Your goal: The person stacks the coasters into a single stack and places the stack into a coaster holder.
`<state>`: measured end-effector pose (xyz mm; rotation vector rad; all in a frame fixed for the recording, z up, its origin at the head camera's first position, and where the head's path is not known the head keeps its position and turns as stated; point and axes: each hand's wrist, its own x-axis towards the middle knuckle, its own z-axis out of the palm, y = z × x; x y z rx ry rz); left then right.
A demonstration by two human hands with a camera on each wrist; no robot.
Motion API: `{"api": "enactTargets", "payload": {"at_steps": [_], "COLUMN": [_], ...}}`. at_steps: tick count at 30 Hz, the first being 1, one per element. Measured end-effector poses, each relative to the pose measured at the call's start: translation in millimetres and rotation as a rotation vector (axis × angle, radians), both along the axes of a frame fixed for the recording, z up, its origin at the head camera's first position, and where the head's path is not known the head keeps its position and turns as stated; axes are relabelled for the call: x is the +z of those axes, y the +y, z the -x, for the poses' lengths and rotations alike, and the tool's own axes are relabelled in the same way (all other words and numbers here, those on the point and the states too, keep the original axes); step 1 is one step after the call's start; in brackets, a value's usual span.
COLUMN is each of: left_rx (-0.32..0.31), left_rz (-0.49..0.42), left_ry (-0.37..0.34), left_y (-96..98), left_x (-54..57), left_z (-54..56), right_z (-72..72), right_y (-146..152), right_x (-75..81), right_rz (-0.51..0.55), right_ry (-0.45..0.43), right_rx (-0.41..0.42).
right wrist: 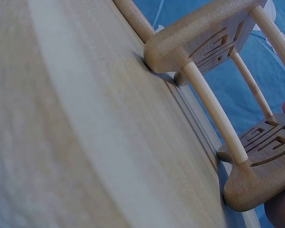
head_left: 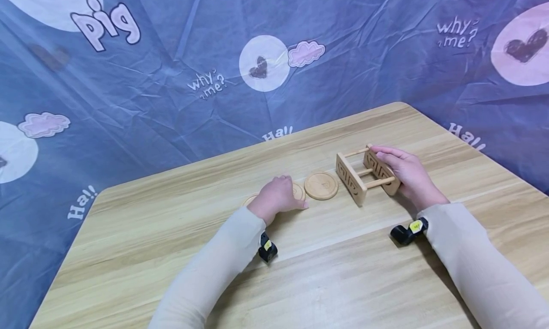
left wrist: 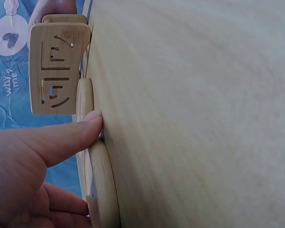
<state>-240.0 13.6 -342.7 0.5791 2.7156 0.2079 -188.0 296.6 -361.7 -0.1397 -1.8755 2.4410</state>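
The little wooden rack (head_left: 350, 179) is just right of a round wooden disc (head_left: 320, 185), and the person's right hand (head_left: 409, 174) grips its right end board. The left hand (head_left: 276, 195) is over a second disc (head_left: 299, 191), thumb by the edge, but I can't tell if it pinches. Under them is the counter (head_left: 343, 272), and behind is a blue cloth (head_left: 171, 105) with funny words.

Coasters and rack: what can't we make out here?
Left coaster: head view, mostly behind the left hand.
Middle coaster: head view, partly behind that hand.
Right coaster: head view, marking too small to read.
Rack: right wrist view, cut off by the right edge.
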Motion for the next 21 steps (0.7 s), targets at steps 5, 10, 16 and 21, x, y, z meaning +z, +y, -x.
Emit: {"api": "enactTargets", "payload": {"at_steps": [5, 10, 16, 21], "left_rx": [-0.005, 0.004, -0.001, -0.008], "left_rz": [-0.013, -0.044, -0.065, -0.087], "left_ry": [-0.004, -0.02, -0.015, 0.013], "left_y": [1.7, 3.4, 3.6, 3.0], "left_x": [0.3, 2.1, 0.6, -0.8], "left_z": [1.9, 3.3, 4.3, 5.2], "right_z": [0.6, 0.9, 0.7, 1.2], "right_y": [0.4, 0.5, 0.0, 0.1], "right_x": [-0.8, -1.4, -1.3, -1.9], "right_rz": [0.01, 0.014, 0.008, 0.005], "right_ry": [0.001, 0.003, 0.009, 0.012], "right_rx": [0.006, 0.007, 0.006, 0.006]}}
